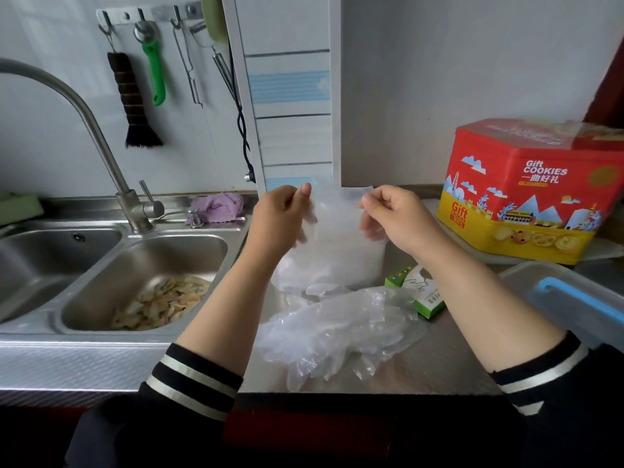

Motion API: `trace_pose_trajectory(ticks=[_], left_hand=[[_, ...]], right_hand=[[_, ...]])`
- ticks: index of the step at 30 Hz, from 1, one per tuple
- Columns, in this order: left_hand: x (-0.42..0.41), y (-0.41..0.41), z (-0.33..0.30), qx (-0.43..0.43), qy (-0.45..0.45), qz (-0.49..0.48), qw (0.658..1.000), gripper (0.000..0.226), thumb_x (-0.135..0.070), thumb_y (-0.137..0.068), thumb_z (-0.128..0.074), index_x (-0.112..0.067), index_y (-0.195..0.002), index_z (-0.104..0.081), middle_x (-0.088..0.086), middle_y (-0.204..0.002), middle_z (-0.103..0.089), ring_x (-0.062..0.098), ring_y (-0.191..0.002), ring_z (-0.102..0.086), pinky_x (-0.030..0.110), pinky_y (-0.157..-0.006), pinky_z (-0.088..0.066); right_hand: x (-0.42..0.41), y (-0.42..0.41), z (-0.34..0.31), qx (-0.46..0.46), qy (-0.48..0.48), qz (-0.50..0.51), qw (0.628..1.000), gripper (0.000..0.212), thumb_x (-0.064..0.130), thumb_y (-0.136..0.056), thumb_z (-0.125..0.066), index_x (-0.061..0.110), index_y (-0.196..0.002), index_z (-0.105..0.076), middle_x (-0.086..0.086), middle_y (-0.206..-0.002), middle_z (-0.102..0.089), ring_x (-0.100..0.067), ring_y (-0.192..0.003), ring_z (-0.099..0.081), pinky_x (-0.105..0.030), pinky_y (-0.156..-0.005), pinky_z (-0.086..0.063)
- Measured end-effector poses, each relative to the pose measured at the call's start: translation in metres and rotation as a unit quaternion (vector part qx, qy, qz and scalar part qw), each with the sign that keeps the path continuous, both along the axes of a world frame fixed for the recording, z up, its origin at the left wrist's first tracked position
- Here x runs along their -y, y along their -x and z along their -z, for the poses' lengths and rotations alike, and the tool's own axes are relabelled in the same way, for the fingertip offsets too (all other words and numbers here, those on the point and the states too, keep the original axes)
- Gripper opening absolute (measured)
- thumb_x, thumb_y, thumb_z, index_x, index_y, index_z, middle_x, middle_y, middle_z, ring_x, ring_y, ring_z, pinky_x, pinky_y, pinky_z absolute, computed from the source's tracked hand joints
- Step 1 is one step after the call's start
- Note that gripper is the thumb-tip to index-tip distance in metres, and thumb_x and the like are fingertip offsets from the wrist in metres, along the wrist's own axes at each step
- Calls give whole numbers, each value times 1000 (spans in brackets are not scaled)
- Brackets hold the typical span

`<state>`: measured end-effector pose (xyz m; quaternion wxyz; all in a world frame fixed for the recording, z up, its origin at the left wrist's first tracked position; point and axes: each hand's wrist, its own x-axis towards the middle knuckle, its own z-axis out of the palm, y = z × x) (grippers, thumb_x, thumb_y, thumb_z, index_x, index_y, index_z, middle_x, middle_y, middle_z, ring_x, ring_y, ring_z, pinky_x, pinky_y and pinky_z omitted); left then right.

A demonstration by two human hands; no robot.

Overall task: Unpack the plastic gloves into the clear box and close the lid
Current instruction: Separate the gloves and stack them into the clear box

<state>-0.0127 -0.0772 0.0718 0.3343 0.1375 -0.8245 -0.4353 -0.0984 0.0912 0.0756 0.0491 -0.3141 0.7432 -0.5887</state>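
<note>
Both hands hold up a clear plastic bag of gloves [337,241] above the steel counter. My left hand [283,217] pinches its top left corner and my right hand [391,214] pinches the top right corner. The bag's lower end hangs down to the counter, with glove fingers showing at the bottom. A loose heap of clear plastic gloves [337,329] lies on the counter in front of me. The clear box with a blue latch [567,298] stands at the right edge, lid on top, only partly in view.
A green and white carton [422,292] lies behind the loose gloves. A red and yellow cookie tin [526,194] stands at the back right. Left is a double steel sink [145,265] with peelings, a tap [101,136] and a purple cloth [216,204].
</note>
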Motion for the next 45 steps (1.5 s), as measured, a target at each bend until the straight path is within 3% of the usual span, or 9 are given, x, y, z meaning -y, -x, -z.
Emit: trace_pose_trajectory(ticks=[7, 15, 18, 22, 25, 27, 32, 40, 45], left_hand=[[34, 29, -10, 39, 50, -66, 996, 39, -43, -92, -58, -15, -65, -57, -8, -54, -58, 11, -45, -48, 26, -53, -40], [75, 61, -12, 67, 162, -156, 972, 25, -46, -92, -57, -21, -86, -58, -1, -78, -66, 24, -78, -60, 30, -60, -39], [77, 62, -14, 37, 215, -203, 955, 31, -44, -97, -49, -15, -93, -60, 4, -81, -67, 30, -80, -58, 32, -59, -37], [51, 53, -10, 17, 270, -184, 945, 35, -47, -97, -45, -18, -88, -63, 1, -85, -69, 28, -81, -60, 33, -61, -42], [30, 44, 0, 148, 302, -33, 941, 52, -57, -98, -29, -21, -93, -67, -1, -93, -70, 25, -90, -63, 38, -78, -51], [21, 40, 7, 276, 335, 46, 900, 67, -60, -97, -13, -17, -96, -64, 4, -98, -66, 29, -102, -57, 42, -90, -46], [25, 48, 9, 417, 394, 14, 819, 63, -51, -101, -5, -21, -127, -54, 8, -136, -50, 33, -130, -38, 49, -101, -30], [40, 58, 4, 314, 388, -30, 866, 41, -46, -96, -49, -27, -132, -55, 2, -138, -49, 28, -129, -39, 40, -100, -34], [37, 46, 12, 135, 348, -101, 922, 18, -27, -94, -57, -25, -101, -73, 3, -102, -65, 30, -96, -48, 34, -76, -37]], right_hand=[[30, 40, -15, -147, -139, 107, 973, 20, 29, -98, -50, 16, -84, -56, 3, -65, -61, -15, -58, -54, -28, -59, -39], [53, 65, -4, -177, -311, 193, 914, 40, 28, -96, -44, 19, -59, -36, 1, -64, -44, -30, -72, -44, -29, -57, -29], [55, 61, 1, -196, -357, 211, 889, 25, 26, -96, -41, 14, -84, -60, -11, -89, -61, -35, -86, -57, -29, -64, -34], [56, 54, 2, -222, -390, 228, 864, 26, 22, -95, -44, 9, -106, -64, -12, -110, -65, -34, -100, -60, -30, -68, -35], [56, 53, 3, -219, -400, 245, 856, 24, 20, -93, -46, 12, -106, -64, -10, -112, -66, -32, -104, -60, -29, -72, -34], [58, 53, 4, -227, -414, 256, 843, 20, 21, -93, -45, 17, -101, -63, -8, -111, -66, -30, -104, -59, -34, -80, -33], [57, 59, 11, -229, -482, 247, 809, 30, 31, -93, -44, 17, -114, -61, -9, -126, -50, -29, -118, -43, -42, -96, -30], [47, 63, 14, -201, -380, 228, 874, 47, 41, -86, -60, 16, -125, -50, -11, -131, -39, -33, -120, -39, -43, -98, -36], [17, 50, 18, -230, -213, 230, 921, 41, 25, -88, -62, 21, -127, -51, -7, -131, -44, -29, -120, -45, -41, -96, -42]])
